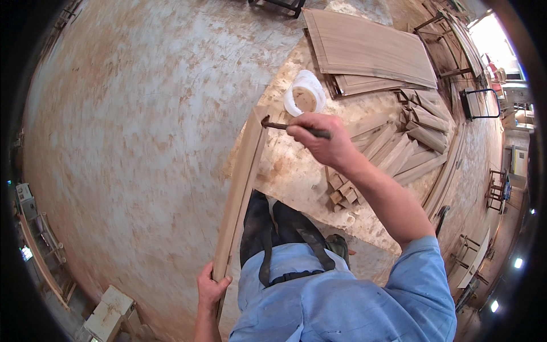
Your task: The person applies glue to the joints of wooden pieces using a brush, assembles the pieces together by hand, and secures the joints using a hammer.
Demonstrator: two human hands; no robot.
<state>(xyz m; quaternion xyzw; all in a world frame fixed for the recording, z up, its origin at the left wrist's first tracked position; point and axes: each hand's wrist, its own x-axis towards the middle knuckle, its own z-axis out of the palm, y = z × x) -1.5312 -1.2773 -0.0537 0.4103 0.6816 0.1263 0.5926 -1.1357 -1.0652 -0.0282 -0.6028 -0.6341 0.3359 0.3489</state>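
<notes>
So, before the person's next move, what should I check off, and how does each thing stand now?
1. Left hand gripping the long wooden board toward its near end: ok.
2. Right hand holding the slim brush-like tool: ok.
3. Tool's tip at the board's far end: ok; firm contact: cannot tell.
4. White bucket upright and open near the right hand: ok.
5. What the bucket contains: cannot tell.
6. Cut wood pieces neatly aligned: not ok, they lie at differing angles.
</notes>
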